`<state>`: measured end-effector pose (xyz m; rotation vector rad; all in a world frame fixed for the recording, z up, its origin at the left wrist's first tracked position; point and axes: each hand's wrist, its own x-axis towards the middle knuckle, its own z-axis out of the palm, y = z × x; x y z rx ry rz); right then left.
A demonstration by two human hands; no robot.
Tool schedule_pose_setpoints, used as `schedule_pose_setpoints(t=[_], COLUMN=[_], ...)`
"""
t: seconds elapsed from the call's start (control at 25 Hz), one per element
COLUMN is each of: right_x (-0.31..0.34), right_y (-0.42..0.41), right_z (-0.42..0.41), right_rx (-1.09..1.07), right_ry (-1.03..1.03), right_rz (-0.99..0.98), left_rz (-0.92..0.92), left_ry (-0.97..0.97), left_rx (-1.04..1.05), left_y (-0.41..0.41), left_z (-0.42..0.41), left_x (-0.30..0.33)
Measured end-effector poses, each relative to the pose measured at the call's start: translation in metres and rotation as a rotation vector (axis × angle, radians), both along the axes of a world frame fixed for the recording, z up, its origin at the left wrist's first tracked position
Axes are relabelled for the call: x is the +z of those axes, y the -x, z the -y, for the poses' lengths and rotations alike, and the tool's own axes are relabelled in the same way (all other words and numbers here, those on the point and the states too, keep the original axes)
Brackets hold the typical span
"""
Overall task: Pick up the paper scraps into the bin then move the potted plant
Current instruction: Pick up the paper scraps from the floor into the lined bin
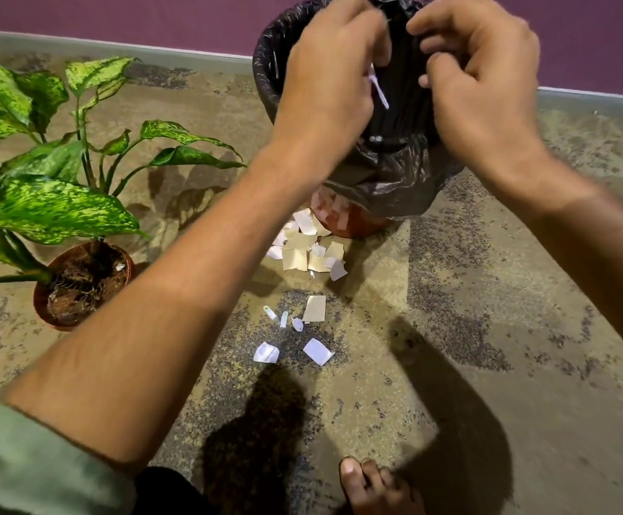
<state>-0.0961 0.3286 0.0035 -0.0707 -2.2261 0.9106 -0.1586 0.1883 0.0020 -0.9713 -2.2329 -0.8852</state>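
torn white and tan paper scraps (308,250) lie heaped on the speckled floor (488,328) against the bin (358,172), which wears a black liner. above its mouth the left hand (330,68) pinches a pale strip (378,89); the right hand (484,79) curls, contents unclear. the potted plant (79,280) stands left.

head view, down onto floor (488,328)

Floor layout around the bin (343,169)

Scraps (308,247) lie on the floor just before the bin; the plant (79,280) stands left of it; both hands (325,76) hang over its mouth.
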Motion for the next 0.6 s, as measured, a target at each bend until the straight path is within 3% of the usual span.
schedule_pose_setpoints(t=[0.16, 0.36, 0.48, 0.6], right_x=[0.000, -0.031, -0.081, -0.138], right_y=[-0.008, -0.035, -0.050, -0.051], right_z=[0.007, 0.039, 0.062, 0.071], right_rx=[0.051, 0.183, 0.309, 0.405], right_ry=[0.001, -0.064, -0.187, -0.424], right_rz=[-0.087, -0.054, 0.203, 0.724], left_rz=[0.139, 0.013, -0.042, -0.026], left_ry=[0.076, -0.025, -0.109, 0.055], left_rx=[0.005, -0.109, -0.112, -0.135], left_y=[0.017, -0.013, -0.038, -0.052], left_z=[-0.008, 0.027, 0.058, 0.094], left_x=[0.007, -0.018, -0.054, -0.102])
